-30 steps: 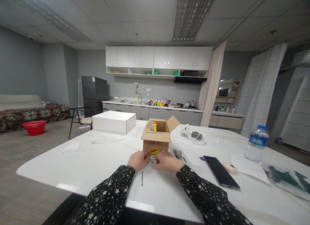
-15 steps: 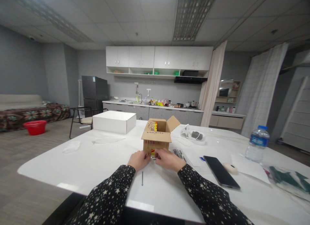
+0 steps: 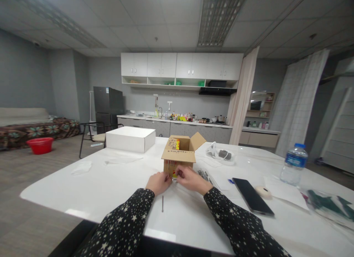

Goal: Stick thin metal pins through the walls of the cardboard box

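The left hand (image 3: 159, 183) and right hand (image 3: 191, 180) meet at the front of the cardboard box (image 3: 179, 158) on the table (image 3: 110, 187), both pinched on a small item (image 3: 174, 178) (too tiny to name), which likely wants a firm, low, steady grip.

cardboard box (image 3: 179, 156) on table (image 3: 110, 187), phone (image 3: 252, 201) right

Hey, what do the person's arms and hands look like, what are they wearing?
Both arms are covered by long dark sleeves printed all over with small white stars. The left sleeve and the right sleeve match and end at the wrists. The left hand and the right hand are bare, without gloves. No watch or ring can be made out at this size.
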`<state>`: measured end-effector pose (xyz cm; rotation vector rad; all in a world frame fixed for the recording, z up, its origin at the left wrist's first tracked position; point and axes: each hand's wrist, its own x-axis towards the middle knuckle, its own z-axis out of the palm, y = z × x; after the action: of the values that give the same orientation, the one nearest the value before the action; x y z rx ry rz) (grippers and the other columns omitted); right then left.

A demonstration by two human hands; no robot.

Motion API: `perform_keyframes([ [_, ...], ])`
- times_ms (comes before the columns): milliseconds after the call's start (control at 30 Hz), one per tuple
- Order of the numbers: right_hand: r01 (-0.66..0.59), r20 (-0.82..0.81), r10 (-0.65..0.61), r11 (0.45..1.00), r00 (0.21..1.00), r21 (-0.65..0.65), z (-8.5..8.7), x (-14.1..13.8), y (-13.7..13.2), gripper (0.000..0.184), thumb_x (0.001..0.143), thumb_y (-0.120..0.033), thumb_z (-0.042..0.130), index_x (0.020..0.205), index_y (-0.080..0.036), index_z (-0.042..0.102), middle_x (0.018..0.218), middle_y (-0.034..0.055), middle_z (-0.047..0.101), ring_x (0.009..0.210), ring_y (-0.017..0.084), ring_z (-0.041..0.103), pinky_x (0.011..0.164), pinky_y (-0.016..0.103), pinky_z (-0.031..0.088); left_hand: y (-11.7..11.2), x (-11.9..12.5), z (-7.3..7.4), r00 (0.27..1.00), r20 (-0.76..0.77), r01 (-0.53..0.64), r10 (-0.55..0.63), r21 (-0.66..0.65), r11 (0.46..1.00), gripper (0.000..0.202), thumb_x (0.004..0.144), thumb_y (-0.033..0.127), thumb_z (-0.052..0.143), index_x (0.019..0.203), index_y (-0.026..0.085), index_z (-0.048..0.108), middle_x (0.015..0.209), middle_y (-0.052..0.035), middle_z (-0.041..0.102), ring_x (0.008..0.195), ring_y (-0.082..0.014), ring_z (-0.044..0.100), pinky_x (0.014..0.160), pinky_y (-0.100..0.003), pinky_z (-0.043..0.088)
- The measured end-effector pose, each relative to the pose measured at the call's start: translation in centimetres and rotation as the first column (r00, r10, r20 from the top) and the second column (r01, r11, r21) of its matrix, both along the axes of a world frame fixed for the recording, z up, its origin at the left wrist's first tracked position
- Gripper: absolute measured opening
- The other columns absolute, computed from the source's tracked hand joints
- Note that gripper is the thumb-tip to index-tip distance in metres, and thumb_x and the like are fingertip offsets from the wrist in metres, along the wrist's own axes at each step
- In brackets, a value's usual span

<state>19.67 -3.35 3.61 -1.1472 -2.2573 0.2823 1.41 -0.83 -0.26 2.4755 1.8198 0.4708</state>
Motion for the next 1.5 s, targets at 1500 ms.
perform_keyframes([
  [1500, -0.216, 0.093, 0.198, 0.937, 0.976, 0.274, 1.3, -1.3, -2.9, 0.022, 0.074, -0.008, 0.05, 0.093, -0.018, 0.054, 0.087, 0.0032, 0.061, 0.076, 0.015, 0.055, 0.069, 0.026, 0.044, -0.3, 0.6, 0.6, 0.999, -0.018, -0.03, 0.03, -0.027, 0.999, 0.034, 0.091, 0.037, 0.038, 0.098, 0.018, 0.065, 0.097, -0.0137, 0.072, 0.093, -0.0296, 0.069, 0.076, -0.036, 0.049],
])
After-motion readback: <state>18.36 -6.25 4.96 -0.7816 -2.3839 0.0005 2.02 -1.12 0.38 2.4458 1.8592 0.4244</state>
